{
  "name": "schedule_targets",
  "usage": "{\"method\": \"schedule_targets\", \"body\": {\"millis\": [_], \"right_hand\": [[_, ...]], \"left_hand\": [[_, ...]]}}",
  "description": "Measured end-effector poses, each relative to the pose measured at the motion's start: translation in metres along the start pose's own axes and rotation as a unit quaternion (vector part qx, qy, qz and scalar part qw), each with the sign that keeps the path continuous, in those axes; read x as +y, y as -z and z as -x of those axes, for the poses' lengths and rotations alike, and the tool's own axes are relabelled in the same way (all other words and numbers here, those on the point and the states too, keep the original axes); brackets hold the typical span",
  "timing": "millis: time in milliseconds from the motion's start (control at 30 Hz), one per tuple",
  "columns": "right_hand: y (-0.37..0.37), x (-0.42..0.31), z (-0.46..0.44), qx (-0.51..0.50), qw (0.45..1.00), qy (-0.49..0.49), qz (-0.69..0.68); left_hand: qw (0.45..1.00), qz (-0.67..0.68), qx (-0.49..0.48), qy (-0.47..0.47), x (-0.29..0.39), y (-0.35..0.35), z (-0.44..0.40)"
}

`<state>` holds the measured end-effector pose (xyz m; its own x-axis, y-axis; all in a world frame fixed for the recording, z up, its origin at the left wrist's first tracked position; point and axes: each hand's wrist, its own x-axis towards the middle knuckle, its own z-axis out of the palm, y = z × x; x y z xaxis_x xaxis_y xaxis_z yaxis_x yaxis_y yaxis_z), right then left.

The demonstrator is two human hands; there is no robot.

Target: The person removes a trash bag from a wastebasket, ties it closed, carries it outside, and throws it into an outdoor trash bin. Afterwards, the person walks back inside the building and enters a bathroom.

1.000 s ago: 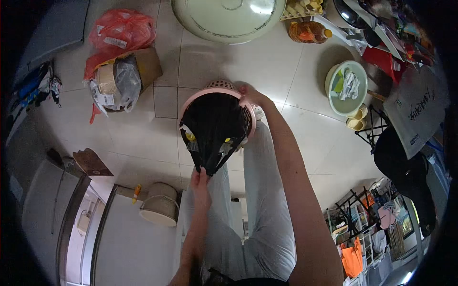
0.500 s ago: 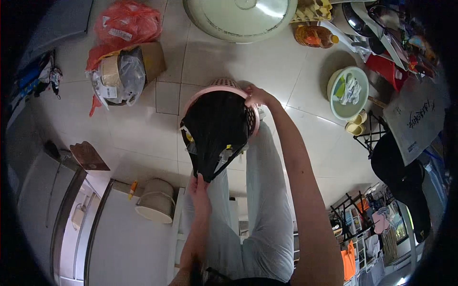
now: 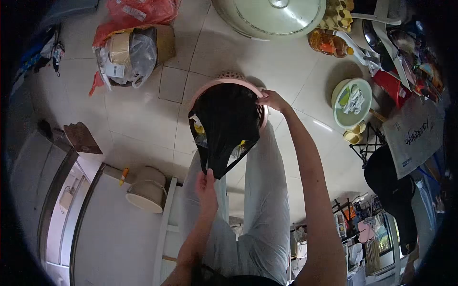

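Note:
A pink perforated plastic basket (image 3: pixel 200 90) is tilted toward me at my knees. A black plastic bag (image 3: pixel 226 112) covers most of its mouth, and bits of yellow, white and clear litter show through gaps at the bag's sides. My left hand (image 3: pixel 207 188) is closed on the bag's gathered near end, drawing it taut toward my lap. On the basket's right rim, my right hand (image 3: pixel 273 100) is closed with its fingertips over the edge, beside the bag. The basket's lower part is hidden.
A cardboard box (image 3: pixel 165 44) with plastic wrap and a red bag (image 3: pixel 143 12) lie far left. Ahead are a large lidded pan (image 3: pixel 267 19) and an oil bottle (image 3: pixel 328 44). A green basin (image 3: pixel 338 114) stands right, a beige bucket (image 3: pixel 143 190) left.
The view has shifted a little. The left hand still pulls the bag, and the gap on its left side now shows more litter. The right hand keeps its hold on the rim.

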<state>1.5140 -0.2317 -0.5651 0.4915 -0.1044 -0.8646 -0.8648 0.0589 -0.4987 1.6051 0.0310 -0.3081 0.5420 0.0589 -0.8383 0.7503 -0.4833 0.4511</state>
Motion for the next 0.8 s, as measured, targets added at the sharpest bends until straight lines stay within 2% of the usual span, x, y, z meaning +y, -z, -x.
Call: {"method": "schedule_targets", "body": {"millis": [200,367,500,600,733,800], "right_hand": [[-0.017,0.016,0.001,0.139,0.99,0.019,-0.01],[-0.015,0.012,-0.002,0.078,0.996,-0.034,0.012],[-0.02,0.009,-0.005,0.104,0.995,0.001,-0.009],[-0.022,0.013,-0.01,0.144,0.984,0.048,-0.089],[-0.022,0.028,-0.024,0.14,0.987,0.052,-0.053],[-0.015,0.029,-0.024,0.1,0.993,0.04,-0.047]], "left_hand": [[1.0,0.009,-0.007,0.016,0.014,-0.005,0.0],[0.999,0.004,-0.028,0.016,0.01,0.0,-0.005],[0.999,-0.001,-0.02,0.03,0.002,0.003,-0.011],[1.0,0.018,-0.012,0.013,-0.004,0.006,-0.016],[1.0,0.001,-0.023,-0.014,0.004,0.021,-0.011],[0.998,-0.02,0.025,0.046,0.013,0.027,-0.002]]}}
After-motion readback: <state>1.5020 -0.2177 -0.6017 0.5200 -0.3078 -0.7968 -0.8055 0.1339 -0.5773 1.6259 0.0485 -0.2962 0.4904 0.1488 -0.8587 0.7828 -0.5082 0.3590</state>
